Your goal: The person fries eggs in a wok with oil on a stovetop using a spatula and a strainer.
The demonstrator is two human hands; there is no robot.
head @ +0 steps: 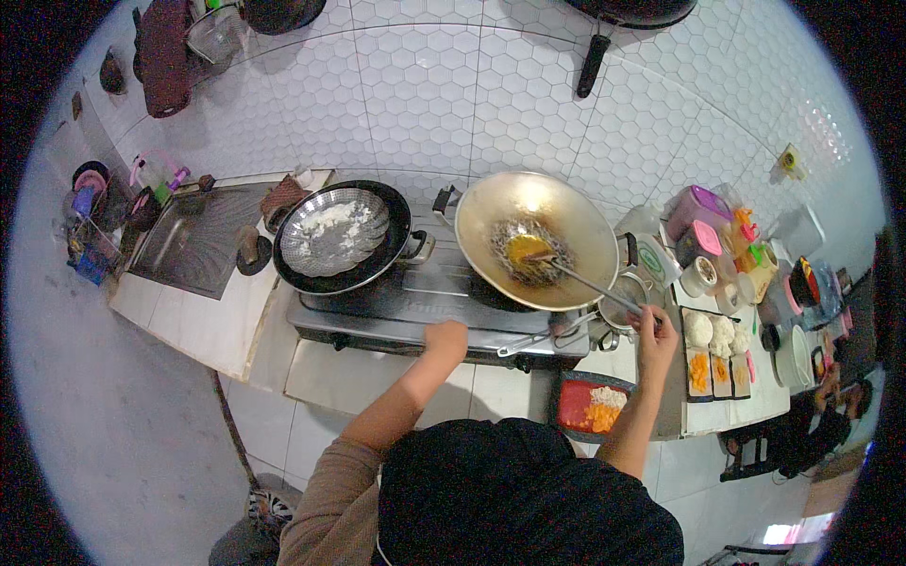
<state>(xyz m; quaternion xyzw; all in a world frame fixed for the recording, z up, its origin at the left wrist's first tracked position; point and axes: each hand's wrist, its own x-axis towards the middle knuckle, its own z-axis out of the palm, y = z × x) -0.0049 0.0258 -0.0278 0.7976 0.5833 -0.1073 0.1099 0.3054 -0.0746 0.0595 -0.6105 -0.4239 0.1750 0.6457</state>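
Note:
My right hand (655, 331) grips the long handle of a metal spatula (591, 279). The spatula's head is in a large wok (488, 205), amid bubbling oil and beside a yellow-orange piece of food (527, 247). My left hand (446, 338) lies at the front edge of the two-burner gas stove (396, 318), fingers curled and mostly hidden from above. Over the left burner sits a dark pan (345, 286) holding a perforated metal steamer insert (301, 247) with white crumbs of food (347, 216) scattered on it.
A red tray (572, 403) with orange and whitish shredded food is below my right forearm. Strainers (626, 297) lie right of the wok. Farther right are black-edged trays (699, 397) with white mounds and orange shreds, plus several tubs (699, 276). A sink (177, 233) is left.

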